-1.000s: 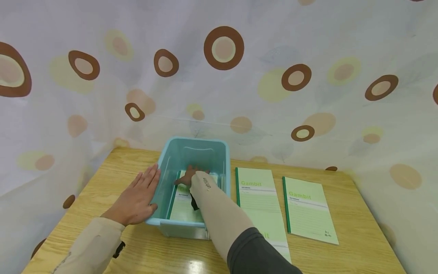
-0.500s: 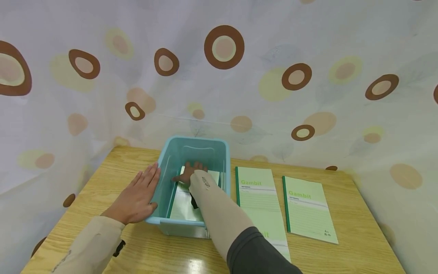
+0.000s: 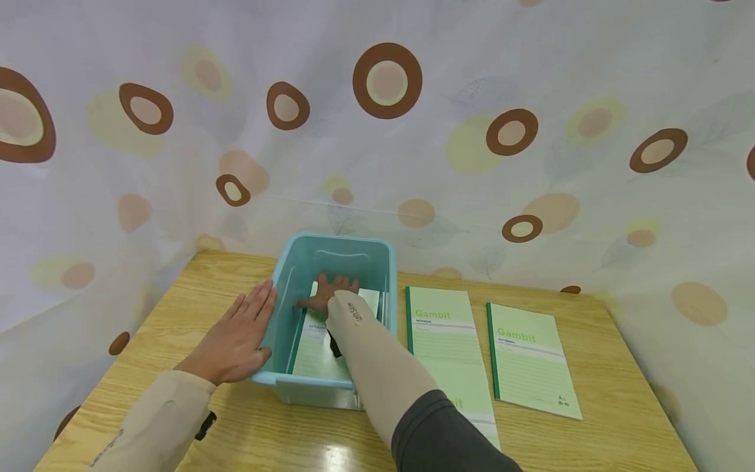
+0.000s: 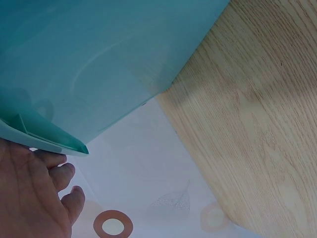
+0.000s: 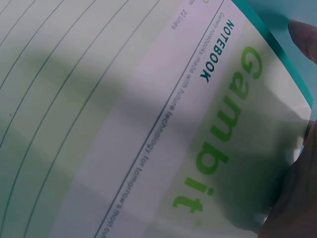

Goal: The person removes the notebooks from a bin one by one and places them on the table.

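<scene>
A light blue plastic bin stands on the table, with a pale green Gambit notebook lying inside it. My right hand reaches into the bin and grips the notebook's far end, its fingers passing over the far edge. That end is tilted up. In the right wrist view the cover fills most of the picture, and the thumb sticks out beyond the green spine. My left hand rests flat against the bin's left rim, fingers straight; its fingertips show just under the rim in the left wrist view.
Right of the bin lie two notebooks end to end, the far notebook and the near notebook, partly behind my right sleeve. Another notebook lies farther right. A patterned cloth hangs behind the wooden table.
The far end of the notebook in the bin has risen a little, with my right hand moving slightly away from me. My left hand and the bin have stayed put.
</scene>
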### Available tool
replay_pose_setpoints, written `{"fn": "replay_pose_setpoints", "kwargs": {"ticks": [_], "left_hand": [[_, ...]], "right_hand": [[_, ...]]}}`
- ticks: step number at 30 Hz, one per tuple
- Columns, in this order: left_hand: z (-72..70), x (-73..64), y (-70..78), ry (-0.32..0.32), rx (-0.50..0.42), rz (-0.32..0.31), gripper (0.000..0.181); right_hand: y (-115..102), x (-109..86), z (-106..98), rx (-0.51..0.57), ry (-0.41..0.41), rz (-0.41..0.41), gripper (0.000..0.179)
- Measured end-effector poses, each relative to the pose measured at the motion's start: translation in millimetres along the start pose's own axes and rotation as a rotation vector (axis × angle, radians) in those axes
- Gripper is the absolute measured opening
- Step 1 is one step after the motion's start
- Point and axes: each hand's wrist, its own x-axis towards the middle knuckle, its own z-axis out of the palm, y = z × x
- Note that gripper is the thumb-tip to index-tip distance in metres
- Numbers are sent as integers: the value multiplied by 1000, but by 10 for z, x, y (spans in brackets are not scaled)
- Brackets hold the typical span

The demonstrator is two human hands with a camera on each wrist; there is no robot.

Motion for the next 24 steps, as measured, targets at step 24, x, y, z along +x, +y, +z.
{"fn": "replay_pose_setpoints", "kwargs": {"ticks": [24], "left_hand": [[4, 19, -4, -8, 3, 2, 78]], "right_hand": [[-61, -157, -620, -170, 193, -109, 91]]}}
